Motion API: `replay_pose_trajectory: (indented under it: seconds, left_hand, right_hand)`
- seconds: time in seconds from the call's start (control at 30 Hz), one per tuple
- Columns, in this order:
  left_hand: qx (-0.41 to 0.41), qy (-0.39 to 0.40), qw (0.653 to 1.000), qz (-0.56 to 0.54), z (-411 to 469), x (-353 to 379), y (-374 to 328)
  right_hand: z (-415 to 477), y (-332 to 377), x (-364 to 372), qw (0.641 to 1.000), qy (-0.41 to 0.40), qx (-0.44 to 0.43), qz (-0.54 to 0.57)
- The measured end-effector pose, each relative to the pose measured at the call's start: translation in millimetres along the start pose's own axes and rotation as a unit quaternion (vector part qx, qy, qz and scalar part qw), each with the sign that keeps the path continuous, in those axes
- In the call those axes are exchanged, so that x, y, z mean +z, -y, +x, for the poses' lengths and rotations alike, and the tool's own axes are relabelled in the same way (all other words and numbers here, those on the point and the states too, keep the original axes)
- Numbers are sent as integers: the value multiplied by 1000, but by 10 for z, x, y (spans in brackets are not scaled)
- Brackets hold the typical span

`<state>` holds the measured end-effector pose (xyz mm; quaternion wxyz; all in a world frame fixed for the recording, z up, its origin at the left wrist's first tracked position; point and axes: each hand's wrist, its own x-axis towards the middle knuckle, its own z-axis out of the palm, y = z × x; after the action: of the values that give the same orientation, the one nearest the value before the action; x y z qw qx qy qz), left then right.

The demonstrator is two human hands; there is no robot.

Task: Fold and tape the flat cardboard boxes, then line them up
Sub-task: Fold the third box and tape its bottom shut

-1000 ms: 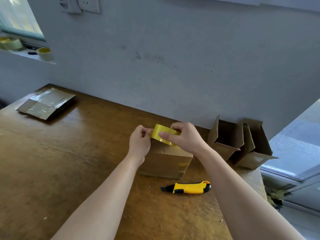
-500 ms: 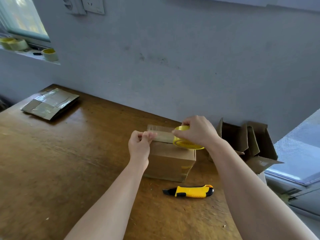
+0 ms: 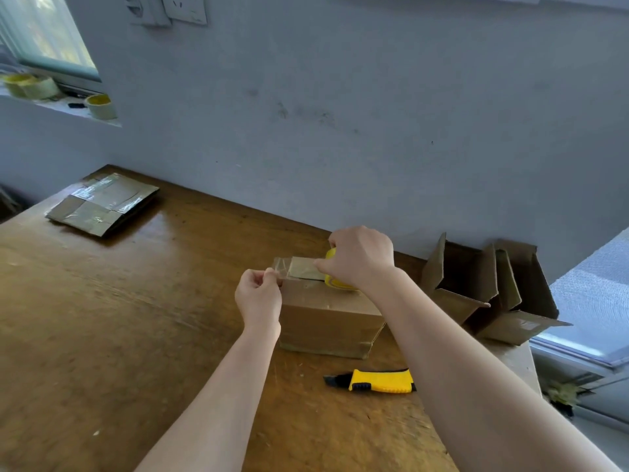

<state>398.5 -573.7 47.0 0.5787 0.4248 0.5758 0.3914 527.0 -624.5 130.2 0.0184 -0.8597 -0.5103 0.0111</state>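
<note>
Since earlier, more tape [image 3: 301, 268] had unrolled; left hand [image 3: 259, 298] pinched its end, right hand [image 3: 357, 257] gripped the roll [image 3: 335, 284] over the centre-frame box [image 3: 328, 321]; pressing down likely next

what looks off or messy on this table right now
Little stands out. The two open boxes by the wall lean at angles with flaps splayed, not lined up. The flat cardboard at the far left already carries shiny tape strips. The utility knife lies near the box being taped; whether its blade is out is unclear.
</note>
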Motion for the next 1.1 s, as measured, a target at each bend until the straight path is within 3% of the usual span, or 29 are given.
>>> replay_pose_trajectory:
  seconds: [0.6, 0.73, 0.9, 1.0, 1.07, 1.1]
  left_hand:
    - [-84, -2, 996, 19, 249, 30, 131]
    - [-112, 39, 991, 56, 270, 53, 221]
    - [-214, 111, 967, 77, 349, 27, 200]
    - [-123, 87, 968, 202, 398, 23, 196]
    - [13, 18, 957, 291, 365, -11, 182]
    - [86, 5, 956, 281, 321, -26, 180]
  right_hand:
    - [150, 285, 24, 997, 40, 16, -64]
    - [146, 286, 23, 997, 43, 18, -62]
    - [131, 273, 33, 997, 39, 14, -65]
    - [108, 276, 27, 997, 36, 14, -69]
    - [94, 265, 21, 997, 37, 15, -67]
    - [89, 260, 12, 997, 38, 18, -63]
